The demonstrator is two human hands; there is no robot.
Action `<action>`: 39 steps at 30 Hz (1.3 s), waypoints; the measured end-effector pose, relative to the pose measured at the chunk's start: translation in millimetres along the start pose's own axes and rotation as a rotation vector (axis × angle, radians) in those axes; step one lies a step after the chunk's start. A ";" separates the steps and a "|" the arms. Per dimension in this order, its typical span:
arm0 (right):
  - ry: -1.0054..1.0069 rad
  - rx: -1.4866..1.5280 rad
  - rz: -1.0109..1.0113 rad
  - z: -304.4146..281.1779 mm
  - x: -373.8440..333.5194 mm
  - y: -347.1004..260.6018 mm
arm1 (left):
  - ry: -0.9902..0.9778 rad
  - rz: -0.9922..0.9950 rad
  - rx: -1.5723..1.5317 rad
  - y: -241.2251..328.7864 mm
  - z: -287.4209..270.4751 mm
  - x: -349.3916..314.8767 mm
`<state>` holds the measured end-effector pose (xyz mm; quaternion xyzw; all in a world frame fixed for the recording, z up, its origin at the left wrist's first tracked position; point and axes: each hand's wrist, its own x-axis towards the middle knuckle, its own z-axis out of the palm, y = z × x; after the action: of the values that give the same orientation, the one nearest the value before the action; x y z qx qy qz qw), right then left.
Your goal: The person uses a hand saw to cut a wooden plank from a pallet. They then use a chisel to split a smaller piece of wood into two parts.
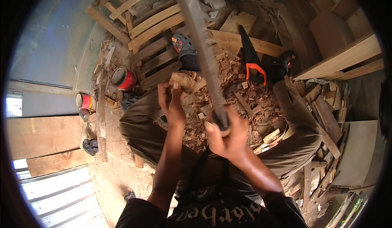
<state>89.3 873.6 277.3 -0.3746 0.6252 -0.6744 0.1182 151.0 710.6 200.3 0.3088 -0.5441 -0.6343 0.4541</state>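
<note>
My right hand (230, 136) is wrapped around the dark handle of a machete (204, 50). Its long blade, smeared by motion, rises toward the top edge of the view. To the left, my left hand (173, 107) grips a short block of pale wood (182, 81) between thumb and fingers. The blade is to the right of the block and looks apart from it. Small wood chips and cut blocks (232, 71) lie heaped on the ground between my bent legs.
A handsaw (250, 50) with an orange handle lies by my right foot. Left of my legs stand a red can (123, 78) and a smaller can (85, 101). Slatted planks (155, 26) lie beyond my left shoe (184, 44). Boards (326, 116) are piled on the right.
</note>
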 end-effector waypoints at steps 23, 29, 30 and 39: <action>-0.175 -0.137 0.363 26.9 -15.7 54.1 | -0.039 0.006 -0.148 -3.5 -21.9 3.2; -0.132 -0.121 0.223 16.4 6.1 21.3 | -0.001 -0.007 -0.092 9.1 -12.1 5.3; -0.087 -0.114 0.141 12.9 11.2 9.7 | 0.017 -0.007 -0.062 12.0 -6.7 1.9; -0.218 -0.196 0.351 27.8 -14.7 66.6 | -0.080 0.014 -0.135 1.8 -22.3 -3.5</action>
<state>97.1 849.1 208.3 -0.3405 0.7269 -0.5350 0.2635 172.6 704.6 196.8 0.2479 -0.5199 -0.6783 0.4562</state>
